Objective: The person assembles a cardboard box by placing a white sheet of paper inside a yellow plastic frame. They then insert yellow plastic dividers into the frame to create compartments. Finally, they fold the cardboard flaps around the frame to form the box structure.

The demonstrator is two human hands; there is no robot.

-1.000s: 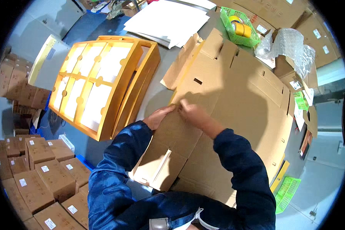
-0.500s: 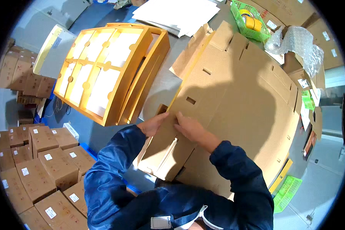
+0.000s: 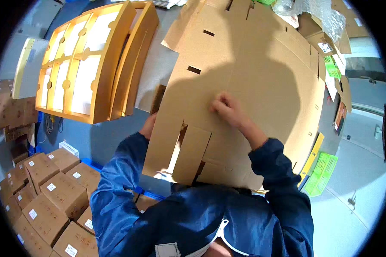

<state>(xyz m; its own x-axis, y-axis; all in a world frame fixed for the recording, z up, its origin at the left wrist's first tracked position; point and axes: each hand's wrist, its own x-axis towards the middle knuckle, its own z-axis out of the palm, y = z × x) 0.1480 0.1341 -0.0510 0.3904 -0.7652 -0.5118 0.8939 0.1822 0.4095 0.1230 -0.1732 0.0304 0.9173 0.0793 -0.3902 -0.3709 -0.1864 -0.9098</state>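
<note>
A large flat sheet of brown cardboard (image 3: 261, 81) with slots and cut flaps lies in front of me, my shadow across it. My right hand (image 3: 228, 112) rests on its surface left of the middle, fingers curled into a fist, with no object visible in it. At the sheet's left edge is my left hand (image 3: 149, 126). Its fingers are hidden behind the cardboard, so their grip does not show. Close to that hand a small brown cardboard piece (image 3: 158, 99) sticks out from the edge. A long narrow gap opens in the sheet's near left corner.
Yellow divided trays (image 3: 101, 81) with white panels are stacked at the left. Brown cartons (image 3: 66, 192) fill the lower left. A green basket (image 3: 322, 173) and a yellow strip (image 3: 312, 158) lie at the right. Bubble wrap (image 3: 330, 17) sits at the far right.
My right hand has left the sheet's left edge and curled up farther in on the cardboard. My left hand's fingers have gone behind the edge. The yellow strip along that edge no longer shows.
</note>
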